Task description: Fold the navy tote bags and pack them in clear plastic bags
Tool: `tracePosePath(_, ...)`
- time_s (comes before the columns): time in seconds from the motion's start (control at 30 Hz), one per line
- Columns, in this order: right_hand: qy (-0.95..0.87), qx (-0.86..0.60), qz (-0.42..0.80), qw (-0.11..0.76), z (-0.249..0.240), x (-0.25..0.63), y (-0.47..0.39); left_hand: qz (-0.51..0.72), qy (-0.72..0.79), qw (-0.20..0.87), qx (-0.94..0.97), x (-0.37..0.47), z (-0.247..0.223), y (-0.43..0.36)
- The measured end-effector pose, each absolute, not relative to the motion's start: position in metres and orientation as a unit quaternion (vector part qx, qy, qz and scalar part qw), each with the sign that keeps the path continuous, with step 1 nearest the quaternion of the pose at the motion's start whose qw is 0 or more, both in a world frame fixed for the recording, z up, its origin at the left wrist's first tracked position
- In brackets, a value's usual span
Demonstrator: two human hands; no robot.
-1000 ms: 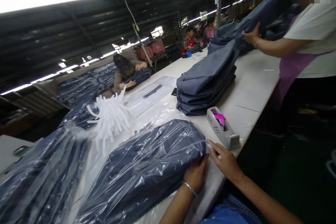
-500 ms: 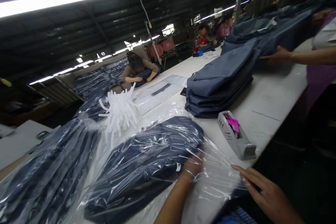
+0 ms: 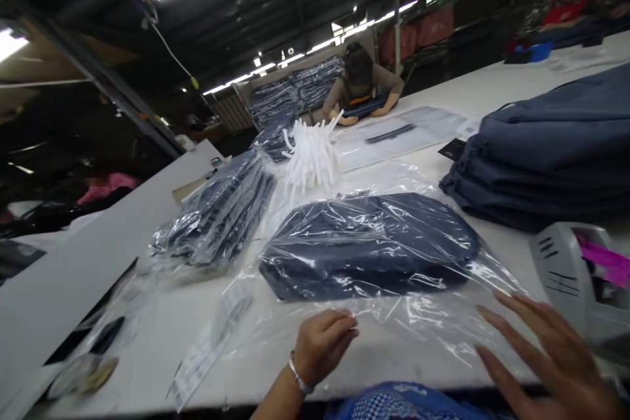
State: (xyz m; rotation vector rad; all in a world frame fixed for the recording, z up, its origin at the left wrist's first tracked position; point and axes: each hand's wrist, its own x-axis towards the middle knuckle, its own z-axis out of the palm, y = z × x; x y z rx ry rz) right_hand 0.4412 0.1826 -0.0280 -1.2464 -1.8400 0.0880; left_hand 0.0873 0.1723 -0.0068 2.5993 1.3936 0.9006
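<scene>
A navy folded fabric item (image 3: 374, 249) lies inside a clear plastic bag (image 3: 423, 312) on the white table in front of me. My left hand (image 3: 322, 348), with a bracelet at the wrist, is closed in a pinch at the bag's near edge. To the right, my right hand (image 3: 551, 354) hovers with spread fingers over the bag's right end, holding nothing. Close beyond it stands a grey tape dispenser (image 3: 556, 269) with something bright pink in it. What exactly touches my left fingertips is partly hidden.
Bagged navy items (image 3: 221, 210) lie to the left, and white strips (image 3: 312, 154) bunch up behind. A stack of navy fabric items (image 3: 556, 151) occupies the right side. Flat clear bags (image 3: 394, 134) lie farther back. A co-worker (image 3: 364, 82) bends over the table's far side.
My view has swung left. My left hand has come out from inside the bag to its near edge. The fingers of my right hand have spread, off the plastic.
</scene>
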Motion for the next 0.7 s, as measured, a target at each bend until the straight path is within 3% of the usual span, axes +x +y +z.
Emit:
tracePosePath(0.13, -0.846, -0.397, -0.025, 0.356, -0.010, 0.363, 0.215, 0.275, 0.534, -0.251, 0.759, 0.032, 0.021, 0.151)
tracePosePath(0.23, -0.864, -0.400, -0.050, 0.300, -0.022, 0.339, 0.235, 0.193, 0.647, -0.332, 0.658, -0.008, 0.036, 0.161)
tracePosePath(0.33, -0.853, -0.428, -0.073, 0.290, -0.038, 0.348, 0.257, 0.165, 0.716, -0.299, 0.609, -0.046, 0.037, 0.178)
tracePosePath(0.47, -0.864, -0.403, -0.086, 0.290, -0.051, 0.392, 0.279, 0.230, 0.710, -0.196, 0.636, -0.073, 0.016, 0.180)
tracePosePath(0.7, -0.842, -0.396, -0.081, 0.357, -0.042, 0.429, 0.242, 0.199, 0.694, -0.021, 0.692, -0.067, -0.047, 0.107)
